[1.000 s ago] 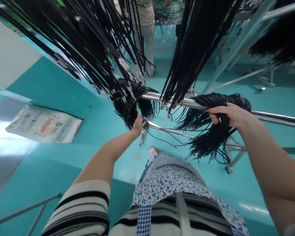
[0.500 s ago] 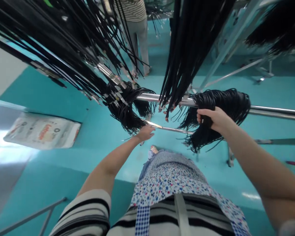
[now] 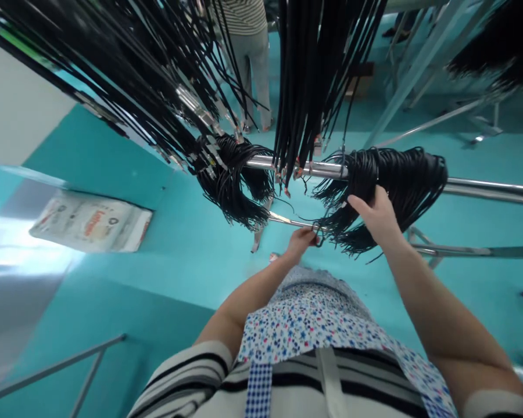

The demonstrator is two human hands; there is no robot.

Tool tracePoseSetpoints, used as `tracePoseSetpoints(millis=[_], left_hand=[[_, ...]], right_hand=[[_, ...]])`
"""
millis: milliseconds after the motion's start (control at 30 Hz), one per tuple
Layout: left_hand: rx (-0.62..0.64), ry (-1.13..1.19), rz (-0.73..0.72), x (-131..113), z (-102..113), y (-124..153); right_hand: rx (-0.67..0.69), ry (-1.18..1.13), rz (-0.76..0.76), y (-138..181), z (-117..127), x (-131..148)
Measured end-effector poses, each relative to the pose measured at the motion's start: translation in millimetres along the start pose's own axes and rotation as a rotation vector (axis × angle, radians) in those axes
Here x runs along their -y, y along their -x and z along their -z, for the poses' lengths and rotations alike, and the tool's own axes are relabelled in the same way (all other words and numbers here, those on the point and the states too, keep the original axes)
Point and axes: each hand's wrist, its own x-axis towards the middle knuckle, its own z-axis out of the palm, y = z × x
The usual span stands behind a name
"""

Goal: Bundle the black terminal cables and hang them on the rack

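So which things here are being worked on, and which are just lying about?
Worked on: right cable bundle, left hand, right hand, steel rail under it.
Lying about: left cable bundle, hanging cables, printed bag on floor, standing person.

Striped short sleeves [image 3: 187, 371]; floral apron [image 3: 314, 325], seemingly gingham-trimmed.

The person's right hand [image 3: 377, 217] grips a black cable bundle [image 3: 401, 174] draped over the steel rail [image 3: 483, 188]; the left hand [image 3: 302, 239] pinches its lower strand ends. A second bundle [image 3: 235, 186] hangs toward the rail's left end. A co-worker [image 3: 253, 64] stands beyond.
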Motion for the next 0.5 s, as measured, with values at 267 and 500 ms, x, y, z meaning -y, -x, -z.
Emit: tracePoseSetpoints(millis=[267,500], left_hand=[[0.046,0.499,0.098,-48,51,91],[0.002,0.426,-0.093,-56,46,124]], right_hand=[[0.646,0.202,0.646,94,-25,-1],[0.804,0.091,0.688,115,-60,7]])
